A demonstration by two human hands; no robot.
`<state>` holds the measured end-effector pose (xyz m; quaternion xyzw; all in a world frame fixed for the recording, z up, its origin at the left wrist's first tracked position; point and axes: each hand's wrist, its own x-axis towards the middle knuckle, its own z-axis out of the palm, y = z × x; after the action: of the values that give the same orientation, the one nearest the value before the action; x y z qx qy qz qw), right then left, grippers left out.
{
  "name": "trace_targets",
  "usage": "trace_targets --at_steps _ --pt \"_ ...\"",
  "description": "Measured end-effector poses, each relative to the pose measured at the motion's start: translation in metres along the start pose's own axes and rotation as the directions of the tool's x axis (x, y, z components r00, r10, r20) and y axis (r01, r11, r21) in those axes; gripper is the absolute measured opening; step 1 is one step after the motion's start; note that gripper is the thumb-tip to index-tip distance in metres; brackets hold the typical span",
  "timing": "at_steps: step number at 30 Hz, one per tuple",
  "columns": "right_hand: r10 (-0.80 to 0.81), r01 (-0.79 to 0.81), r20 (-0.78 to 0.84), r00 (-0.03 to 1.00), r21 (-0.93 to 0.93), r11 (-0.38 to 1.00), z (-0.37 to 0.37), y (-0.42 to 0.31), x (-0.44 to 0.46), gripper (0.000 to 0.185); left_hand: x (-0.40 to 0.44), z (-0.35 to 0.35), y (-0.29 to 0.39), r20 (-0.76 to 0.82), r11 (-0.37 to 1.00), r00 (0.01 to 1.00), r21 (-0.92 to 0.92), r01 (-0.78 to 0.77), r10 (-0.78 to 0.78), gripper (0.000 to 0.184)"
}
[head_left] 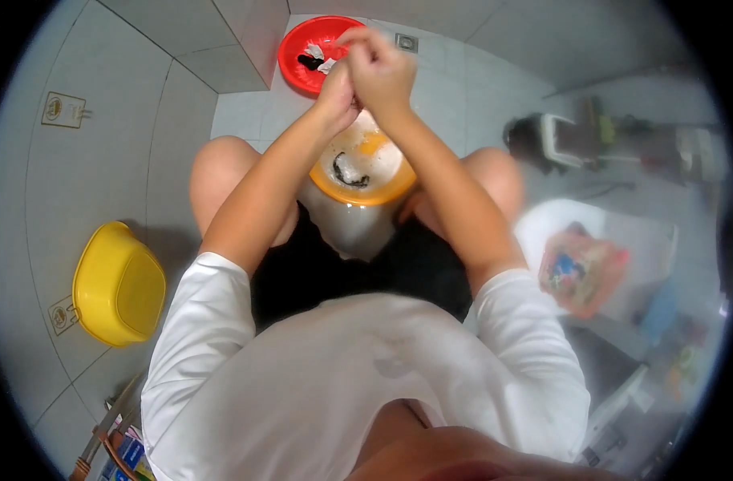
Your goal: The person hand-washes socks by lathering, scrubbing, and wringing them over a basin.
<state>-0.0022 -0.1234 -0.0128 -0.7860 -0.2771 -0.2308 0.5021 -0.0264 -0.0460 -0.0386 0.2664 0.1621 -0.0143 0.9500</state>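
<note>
My left hand (339,98) and my right hand (382,76) are closed and pressed together, raised in front of me. Whatever lies between their fingers, if anything, is hidden. Below them, between my knees, sits an orange basin (365,199) of whitish, sudsy water. A dark, curved strip of something, perhaps cloth, shows in the suds (349,170). Just behind my hands a red basin (289,70) rests on the floor. Inside it lie small white pieces and a black piece (309,62) that look like cloth.
A yellow basin (119,284) hangs against the left wall, near wall hooks (63,110). A floor drain (406,42) lies beyond my hands. To the right is a white container with a pinkish bag (583,271); blurred items stand along that wall.
</note>
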Motion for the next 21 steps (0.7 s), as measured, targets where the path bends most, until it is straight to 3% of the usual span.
trace_targets --at_steps 1,2,4,5,6,7,8,9,10,11,12,13,14,16,17,18,19,20,21 --pt "0.153 -0.142 -0.134 0.979 0.087 0.986 0.0 -0.001 0.013 0.015 -0.005 -0.001 0.008 0.135 0.992 0.989 0.118 0.037 -0.053 0.023" --pt "0.152 -0.142 -0.135 0.979 0.086 0.986 0.003 0.007 0.017 0.015 -0.007 -0.003 0.012 0.26 0.97 0.958 0.238 0.056 -0.119 0.024" --pt "0.418 -0.36 -0.256 0.872 0.244 0.9 0.007 0.02 0.019 0.015 0.002 -0.009 0.017 0.256 0.963 0.958 0.263 0.063 -0.133 0.023" --pt "0.422 -0.363 -0.258 0.869 0.246 0.899 0.005 0.007 0.012 0.015 0.002 -0.01 0.024 0.195 0.96 0.975 0.274 0.053 -0.109 0.022" --pt "0.333 -0.299 -0.108 0.937 0.248 0.922 0.004 -0.008 -0.001 0.014 0.003 -0.01 0.027 0.134 0.957 0.987 0.286 0.046 -0.087 0.022" --pt "0.229 -0.232 0.043 0.973 0.261 0.937 0.001 -0.019 -0.007 0.014 -0.003 0.009 0.018 -0.055 0.965 0.996 0.257 -0.049 0.065 0.02" --pt "0.23 -0.232 0.04 0.972 0.261 0.937 -0.002 -0.019 -0.006 0.014 -0.008 0.018 0.013 -0.053 0.965 0.997 0.259 -0.047 0.063 0.02" --pt "-0.099 0.088 0.111 0.989 0.105 0.991 -0.007 -0.019 -0.005 0.014 -0.014 0.026 0.01 -0.1 0.991 0.994 0.126 0.051 -0.038 0.02" --pt "-0.399 0.414 0.227 0.889 -0.02 0.91 -0.01 -0.017 -0.003 0.013 -0.016 0.028 0.009 -0.134 0.99 0.98 -0.013 0.144 -0.144 0.019" --pt "-0.34 0.341 0.105 0.935 0.006 0.94 -0.004 -0.007 0.003 0.012 -0.01 0.015 0.009 -0.135 0.99 0.98 -0.012 0.142 -0.143 0.019" --pt "-0.34 0.341 0.105 0.935 0.007 0.94 0.0 0.003 0.008 0.012 -0.001 -0.006 0.01 0.083 0.978 0.983 0.141 0.153 -0.166 0.021" --pt "-0.029 0.041 -0.084 0.996 0.137 0.99 -0.001 0.002 0.018 0.012 0.007 -0.021 0.013 0.291 0.949 0.932 0.289 0.129 -0.215 0.022" --pt "0.307 -0.232 -0.218 0.926 0.31 0.922 0.001 0.007 0.025 0.013 0.009 -0.022 0.018 0.29 0.949 0.933 0.286 0.13 -0.215 0.022" --pt "0.403 -0.315 -0.255 0.879 0.324 0.892 0.006 0.01 0.017 0.01 0.011 -0.023 0.025 0.313 0.953 0.928 0.282 0.11 -0.2 0.024" --pt "0.244 -0.224 -0.108 0.964 0.169 0.96 0.002 -0.004 0.003 0.01 0.008 -0.016 0.024 0.187 0.968 0.976 0.244 0.064 -0.112 0.026" --pt "0.094 -0.097 0.067 0.993 0.029 0.995 -0.002 -0.012 -0.004 0.011 0.005 -0.01 0.02 0.188 0.967 0.975 0.247 0.068 -0.117 0.026" --pt "-0.163 0.163 0.152 0.975 0.016 0.987 0.003 0.006 -0.01 0.015 -0.012 0.014 0.022 0.032 0.987 0.996 0.137 0.081 -0.086 0.026" --pt "-0.163 0.163 0.15 0.975 0.016 0.987 0.002 0.009 -0.006 0.015 -0.024 0.033 0.023 -0.127 0.997 0.989 0.025 0.073 -0.069 0.026" --pt "-0.136 0.137 0.106 0.985 -0.002 0.991 0.001 0.009 -0.002 0.012 -0.026 0.041 0.022 -0.176 0.994 0.979 -0.019 0.105 -0.106 0.027"
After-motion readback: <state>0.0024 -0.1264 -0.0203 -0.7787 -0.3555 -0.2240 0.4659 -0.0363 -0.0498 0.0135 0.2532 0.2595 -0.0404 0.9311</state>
